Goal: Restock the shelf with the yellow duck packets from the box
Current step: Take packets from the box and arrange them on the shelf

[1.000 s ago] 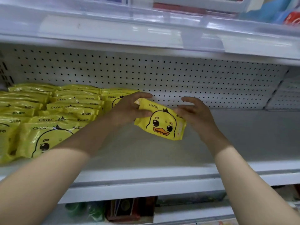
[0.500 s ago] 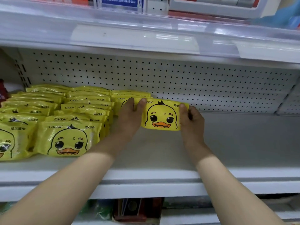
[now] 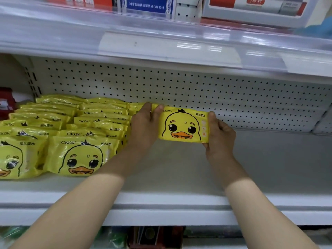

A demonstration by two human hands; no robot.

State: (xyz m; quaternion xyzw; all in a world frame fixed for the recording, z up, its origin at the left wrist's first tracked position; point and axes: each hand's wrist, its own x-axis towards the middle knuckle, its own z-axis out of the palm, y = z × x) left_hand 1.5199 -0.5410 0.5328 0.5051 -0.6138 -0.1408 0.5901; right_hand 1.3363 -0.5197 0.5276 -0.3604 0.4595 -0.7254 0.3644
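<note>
The yellow duck packet [image 3: 183,125] is upright and faces out, low over the white shelf [image 3: 179,169], near the pegboard wall [image 3: 197,87] and just right of the rows of packets [image 3: 80,126]. The left hand [image 3: 145,126] and right hand [image 3: 220,139] each have their grip closed around one end of it. The print reads "Ckak" with Chinese characters. Higher up are a clear price strip [image 3: 161,44] and a blue label [image 3: 149,4].

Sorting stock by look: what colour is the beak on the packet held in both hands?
Orange, on the yellow duck packet; the head view shows it plainly.
</note>
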